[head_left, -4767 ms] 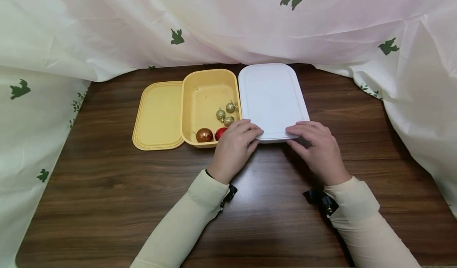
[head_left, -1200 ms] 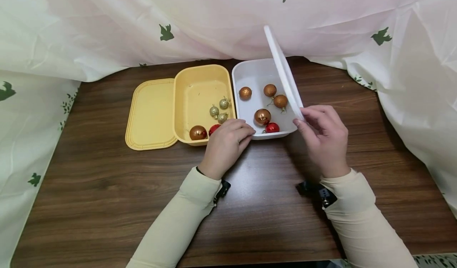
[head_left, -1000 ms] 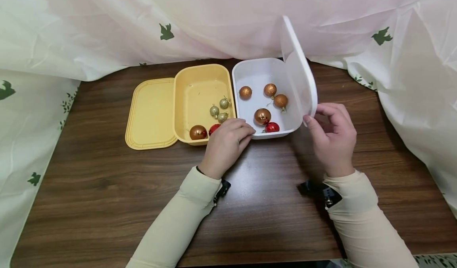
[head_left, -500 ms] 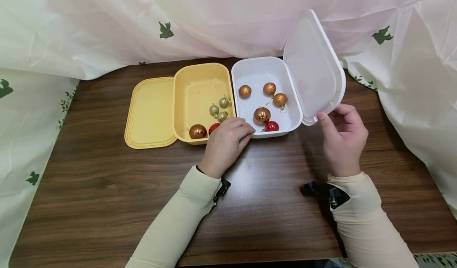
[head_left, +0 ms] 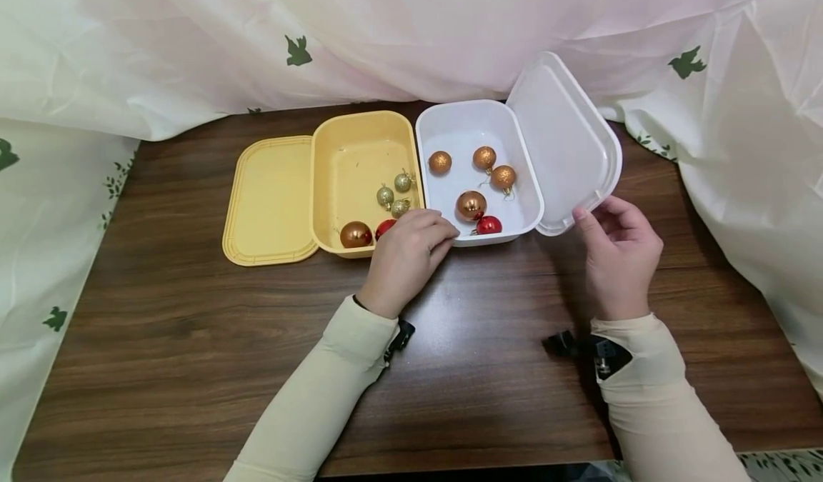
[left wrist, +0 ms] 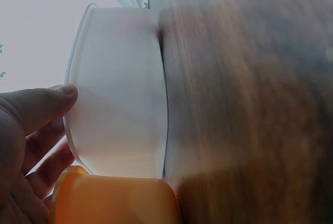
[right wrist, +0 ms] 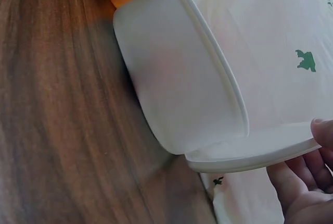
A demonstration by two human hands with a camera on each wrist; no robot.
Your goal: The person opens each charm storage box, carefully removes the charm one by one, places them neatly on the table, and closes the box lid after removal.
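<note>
In the head view a white plastic box (head_left: 459, 128) holds three glittery orange Christmas baubles (head_left: 484, 158), a shiny copper bauble (head_left: 471, 206) and a red bauble (head_left: 489, 225). My left hand (head_left: 406, 262) grips the box's near left corner, its thumb (left wrist: 49, 107) on the outer side of the rim. With thumb and fingers my right hand (head_left: 620, 253) pinches the near corner of the white lid (head_left: 566, 136). That lid leans outward at the box's right side, inner face up, its lower edge low beside the wall, as the right wrist view also shows.
A yellow box (head_left: 350, 175) stands against the white one's left side. Inside are three small gold baubles (head_left: 385, 196), a copper bauble (head_left: 356, 235) and a red bauble (head_left: 386, 227) partly hidden by my hand. Its yellow lid (head_left: 273, 200) lies further left. A curtain (head_left: 398, 32) hangs behind.
The white lid, earlier flat over the white box, has been lifted off and swung right by my right hand, uncovering the baubles. In the last half second it tipped lower. My left hand stayed put.
</note>
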